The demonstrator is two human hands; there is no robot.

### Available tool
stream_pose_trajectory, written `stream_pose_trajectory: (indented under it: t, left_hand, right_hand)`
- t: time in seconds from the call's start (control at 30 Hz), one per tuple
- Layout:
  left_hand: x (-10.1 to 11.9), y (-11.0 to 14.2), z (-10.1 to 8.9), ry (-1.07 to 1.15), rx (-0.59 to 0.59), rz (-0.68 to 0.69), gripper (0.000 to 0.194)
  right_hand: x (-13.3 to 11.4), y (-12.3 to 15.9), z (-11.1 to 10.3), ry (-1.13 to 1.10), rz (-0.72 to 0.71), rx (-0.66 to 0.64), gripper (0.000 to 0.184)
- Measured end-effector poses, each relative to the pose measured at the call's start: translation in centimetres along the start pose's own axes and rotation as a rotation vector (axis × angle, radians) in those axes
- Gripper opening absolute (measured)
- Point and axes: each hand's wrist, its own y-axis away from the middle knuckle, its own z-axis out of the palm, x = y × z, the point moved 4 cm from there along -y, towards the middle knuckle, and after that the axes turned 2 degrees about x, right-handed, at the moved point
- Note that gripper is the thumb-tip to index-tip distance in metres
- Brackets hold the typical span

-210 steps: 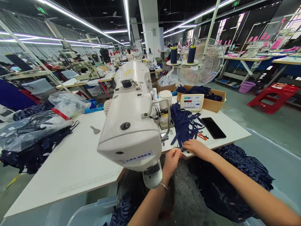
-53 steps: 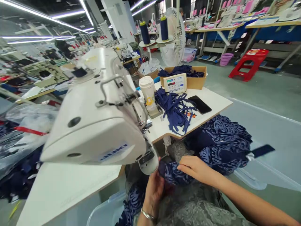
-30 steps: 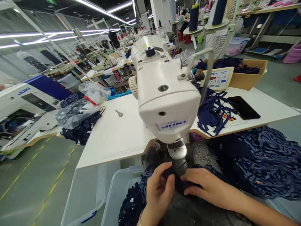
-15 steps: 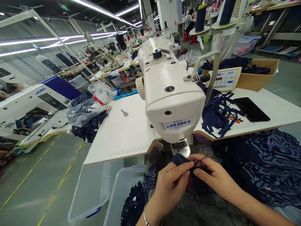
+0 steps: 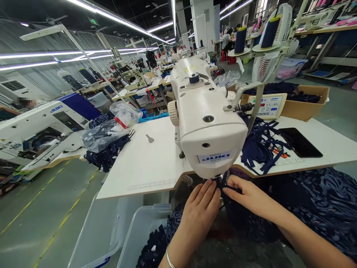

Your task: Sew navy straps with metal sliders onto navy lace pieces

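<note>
Both of my hands are at the front of the white JUKI sewing machine (image 5: 210, 130), just below its head. My left hand (image 5: 199, 206) presses its fingers, held together, on dark navy fabric (image 5: 221, 183) near the needle area. To its right, my right hand (image 5: 242, 191) pinches the same fabric and a narrow strap between thumb and fingers. More dark fabric (image 5: 245, 223) hangs under the right hand. Fingertips and machine head hide the needle and presser foot.
Right on the white table (image 5: 156, 163) lie navy straps (image 5: 258, 149), orange-handled snips (image 5: 280, 152) and a black phone (image 5: 301, 142). Patterned fabric (image 5: 329, 197) is heaped at right. Clear plastic bins (image 5: 139, 216) stand below left. A flat metal piece (image 5: 150, 138) rests left of the machine.
Both hands have moved forward, bringing the navy fabric in under the machine head. My left hand has gone from pinching to lying over the fabric. The camera view has tilted up slightly.
</note>
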Motion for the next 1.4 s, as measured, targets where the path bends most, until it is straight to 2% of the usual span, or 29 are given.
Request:
stream_pose_trajectory:
  t: [0.17,0.3,0.47,0.77,1.0,1.4]
  left_hand:
    - [0.1,0.7,0.9,-0.046,-0.015,-0.027,0.019]
    - [0.5,1.7,1.4,-0.091,-0.014,-0.064,0.037]
    - [1.0,2.2,2.2,-0.137,-0.016,-0.198,0.045]
    - [1.8,2.4,3.2,-0.205,-0.043,-0.298,0.051]
    - [2.2,1.9,2.6,-0.238,-0.081,-0.282,0.053]
    - [2.7,1.9,2.5,-0.265,-0.11,-0.283,0.053]
  right_hand:
    - [0.1,0.2,-1.0,-0.083,-0.051,0.087,0.02]
    - [0.4,0.0,-0.9,-0.099,-0.084,0.121,0.022]
    - [-0.1,-1.0,-0.9,-0.012,-0.122,0.11,0.021]
    - [-1.7,-2.5,-1.0,0.132,-0.312,0.102,0.028]
    - [-1.5,-2.7,-1.0,0.17,-0.266,0.092,0.029]
    - [-0.7,-3.1,-0.6,0.161,-0.286,0.092,0.03]
